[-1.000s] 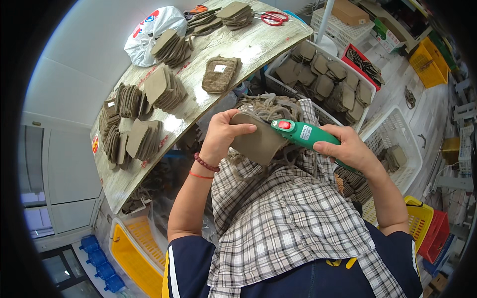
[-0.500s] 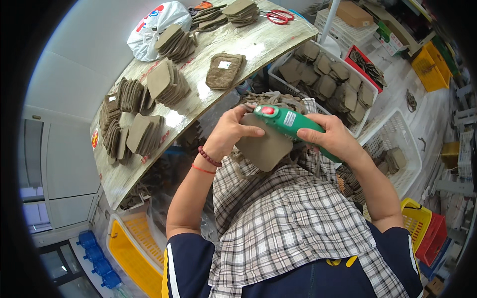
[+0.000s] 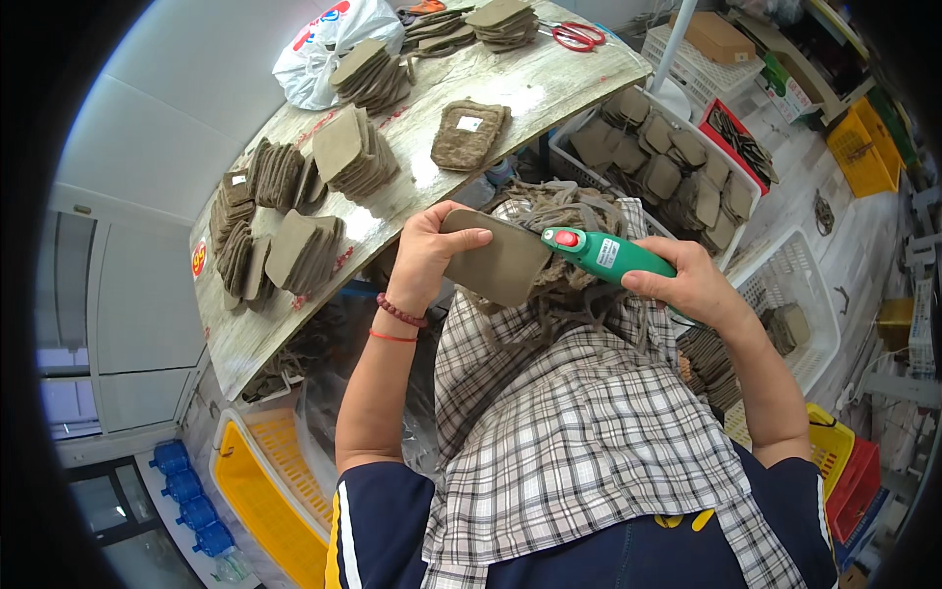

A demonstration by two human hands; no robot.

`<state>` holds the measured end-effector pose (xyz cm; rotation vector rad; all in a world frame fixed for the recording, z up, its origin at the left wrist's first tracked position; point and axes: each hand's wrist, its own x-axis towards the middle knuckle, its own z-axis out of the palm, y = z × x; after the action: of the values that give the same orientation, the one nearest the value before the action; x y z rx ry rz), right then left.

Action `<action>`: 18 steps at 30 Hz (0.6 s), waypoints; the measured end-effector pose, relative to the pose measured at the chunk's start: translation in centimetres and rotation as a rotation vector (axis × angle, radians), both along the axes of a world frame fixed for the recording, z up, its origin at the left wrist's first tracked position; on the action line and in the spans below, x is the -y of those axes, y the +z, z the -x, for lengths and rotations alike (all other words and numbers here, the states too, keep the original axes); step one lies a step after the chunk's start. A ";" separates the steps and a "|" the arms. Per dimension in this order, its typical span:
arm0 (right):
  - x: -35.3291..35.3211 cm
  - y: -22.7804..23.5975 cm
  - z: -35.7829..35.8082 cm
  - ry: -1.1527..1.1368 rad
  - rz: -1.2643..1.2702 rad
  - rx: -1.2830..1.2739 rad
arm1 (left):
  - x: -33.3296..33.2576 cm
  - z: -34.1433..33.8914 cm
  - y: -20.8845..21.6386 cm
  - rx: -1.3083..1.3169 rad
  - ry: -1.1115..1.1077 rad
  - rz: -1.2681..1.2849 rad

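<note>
My left hand (image 3: 424,257) pinches a flat brown fabric pad (image 3: 502,267) with rounded corners, thumb on top and fingers underneath. In my right hand (image 3: 695,283) is a green handheld power cutter (image 3: 610,257) with a red button, which looks like electric scissors. Its front end meets the pad's right edge near the upper corner; the blade itself is too small to make out. Beneath and behind the pad, a heap of thin brown fabric strips (image 3: 574,208) lies on my checked apron (image 3: 579,422).
On the table (image 3: 412,201) stand several stacks of brown pads (image 3: 353,157), a labelled pad (image 3: 471,135), a white plastic bag (image 3: 329,59) and red-handled scissors (image 3: 579,37). To the right are white baskets of pads (image 3: 677,177); a yellow crate (image 3: 260,491) stands lower left.
The pad has been turned and moved left, away from my lap. The cutter has shifted from lying across the pad's upper right side to its right edge. My view has swung slightly.
</note>
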<state>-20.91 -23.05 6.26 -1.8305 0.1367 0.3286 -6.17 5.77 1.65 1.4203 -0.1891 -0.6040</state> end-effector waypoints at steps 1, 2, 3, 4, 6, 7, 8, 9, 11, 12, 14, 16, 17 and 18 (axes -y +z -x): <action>-0.1 0.1 0.0 0.006 0.002 0.003 | 0.1 0.1 0.1 -0.007 -0.004 -0.003; -0.3 0.2 -0.1 0.009 0.010 0.010 | 0.3 0.3 0.2 -0.014 -0.008 -0.005; -0.4 0.3 -0.3 0.012 0.017 0.018 | 0.5 0.4 0.3 -0.022 -0.012 -0.007; -0.5 0.3 -0.4 0.015 0.025 0.025 | 0.6 0.5 0.2 -0.025 -0.020 -0.007; -0.8 0.3 -0.7 0.027 0.026 0.012 | 0.8 0.7 0.1 -0.031 -0.036 -0.010; -0.9 0.2 -0.8 0.032 0.027 0.006 | 0.9 0.8 0.2 -0.037 -0.043 -0.012; -1.1 0.2 -1.0 0.028 0.020 -0.002 | 1.1 0.9 0.3 -0.044 -0.051 -0.014; -1.2 0.1 -1.2 0.024 0.013 -0.011 | 1.2 1.0 0.3 -0.051 -0.059 -0.016; -1.7 0.1 -1.8 0.026 0.000 -0.017 | 1.3 0.9 0.0 -0.059 -0.081 -0.024; -2.0 0.1 -2.3 0.033 -0.007 -0.015 | 1.4 1.0 -0.2 -0.063 -0.091 -0.028; -2.7 -0.2 -2.7 0.001 -0.013 0.045 | 1.5 1.3 -0.6 -0.042 -0.046 0.019; -3.1 -0.8 -2.9 -0.076 -0.012 0.161 | 0.8 1.4 -0.9 -0.036 0.057 0.073; -3.0 -1.0 -2.9 -0.115 -0.014 0.149 | 0.1 1.1 -1.1 -0.022 0.160 0.154; -2.6 -1.3 -2.6 -0.153 -0.015 0.137 | -0.5 1.3 -1.3 -0.056 0.282 0.243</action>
<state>-18.35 -20.41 4.96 -1.8089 0.1778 0.0962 -7.48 6.25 0.38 1.1668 -0.0154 -0.3735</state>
